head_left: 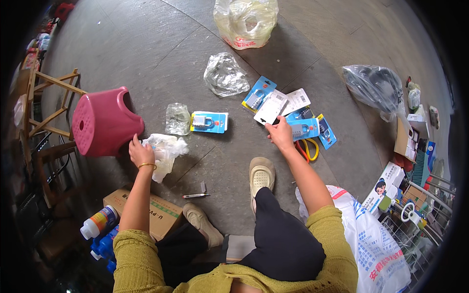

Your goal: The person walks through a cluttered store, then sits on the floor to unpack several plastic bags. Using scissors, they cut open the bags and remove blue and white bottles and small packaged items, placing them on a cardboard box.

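Note:
My left hand is at a crumpled whitish plastic bag, beside a pink plastic stool lying on its side; whether its fingers grip the bag I cannot tell. My right hand has its thumb and finger at the lower edge of a white-backed card package; a firm hold is not plain. Around it lie several blue carded combination padlocks, some overlapping, and scissors with red and yellow handles. Another carded padlock stack lies between my hands, next to a clear plastic bag.
Further off lie a crumpled clear bag and a full translucent bag. A marker with its cap off is near my shoe. A cardboard box and bottles stand lower left; a white printed sack and wire rack stand right.

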Tool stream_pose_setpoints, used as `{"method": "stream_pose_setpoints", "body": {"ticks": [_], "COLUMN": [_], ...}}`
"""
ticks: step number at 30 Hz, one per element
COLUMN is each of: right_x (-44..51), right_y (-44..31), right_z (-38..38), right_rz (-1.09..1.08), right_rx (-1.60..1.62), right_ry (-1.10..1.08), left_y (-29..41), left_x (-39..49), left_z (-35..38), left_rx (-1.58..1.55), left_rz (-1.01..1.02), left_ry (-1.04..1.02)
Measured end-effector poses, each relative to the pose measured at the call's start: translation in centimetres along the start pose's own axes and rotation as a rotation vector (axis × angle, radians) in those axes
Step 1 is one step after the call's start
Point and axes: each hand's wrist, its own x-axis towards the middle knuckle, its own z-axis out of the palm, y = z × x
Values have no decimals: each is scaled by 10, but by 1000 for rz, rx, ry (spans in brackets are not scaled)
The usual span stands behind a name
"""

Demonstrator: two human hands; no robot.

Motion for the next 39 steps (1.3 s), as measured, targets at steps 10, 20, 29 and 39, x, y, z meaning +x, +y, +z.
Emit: {"method": "stream_pose_setpoints", "body": {"ticks": [10, 20, 29, 39], "right_x": [14, -9, -44, -10], "right_y": [-1, -4, -1, 19], "right_z": [31, 19, 34, 33], "right_rz": [179, 293, -116, 321], "right_rx": [639, 272, -45, 167], "right_ry": [-8, -231, -257, -23], "left_y": [155, 166, 158, 196], "left_x": [-55, -44, -47, -72], "left_z": [68, 60, 81, 77], "left_rx": [80, -144, -626, -148], "left_rz": [968, 787, 410, 334], "left_ry": [-75, -319, -428, -321]}}
